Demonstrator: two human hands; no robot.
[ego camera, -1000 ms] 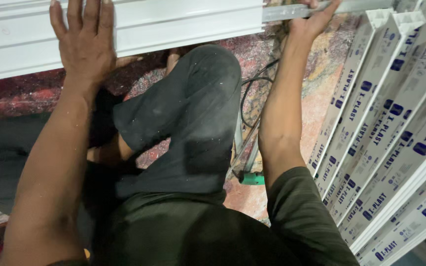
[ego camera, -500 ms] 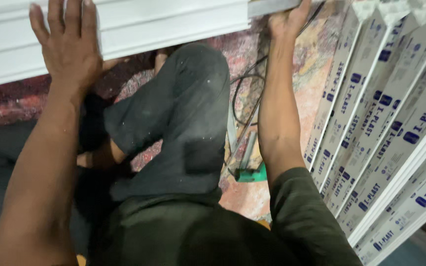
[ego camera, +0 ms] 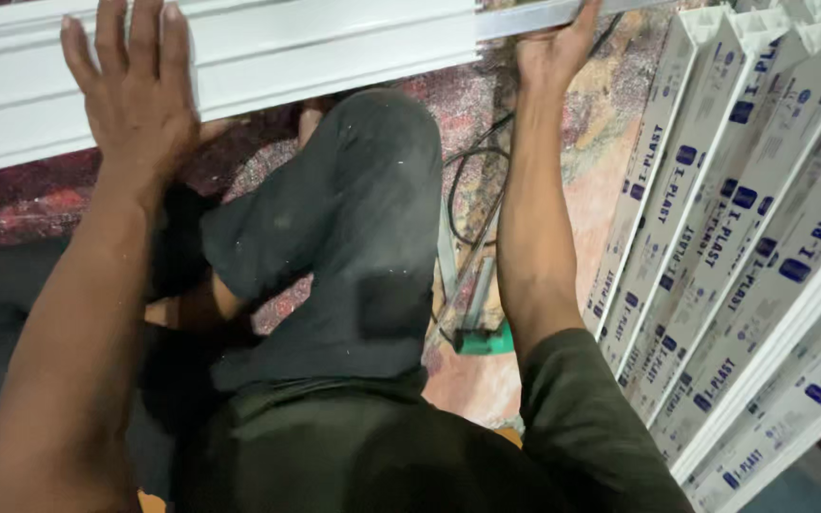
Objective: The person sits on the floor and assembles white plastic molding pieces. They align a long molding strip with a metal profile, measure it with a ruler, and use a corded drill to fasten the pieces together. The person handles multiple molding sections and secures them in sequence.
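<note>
A long white plastic profile (ego camera: 268, 57) lies across the top of the view. My left hand (ego camera: 135, 95) rests flat on it with fingers spread, pressing on its upper face. My right hand (ego camera: 553, 47) grips a thinner grey metal strip (ego camera: 534, 17) that sticks out of the profile's right end. My bent knee in dark trousers (ego camera: 363, 199) sits between my arms, below the profile.
Several long white plastic profiles (ego camera: 743, 247) with blue print lie stacked slantwise at the right. A black cable (ego camera: 472, 185) loops on the patterned reddish floor (ego camera: 610, 161). A green-ended tool (ego camera: 482, 332) lies by my right forearm.
The view has shifted a little; my left hand sits slightly lower and further left on the profile. My right hand stays at the strip's end.
</note>
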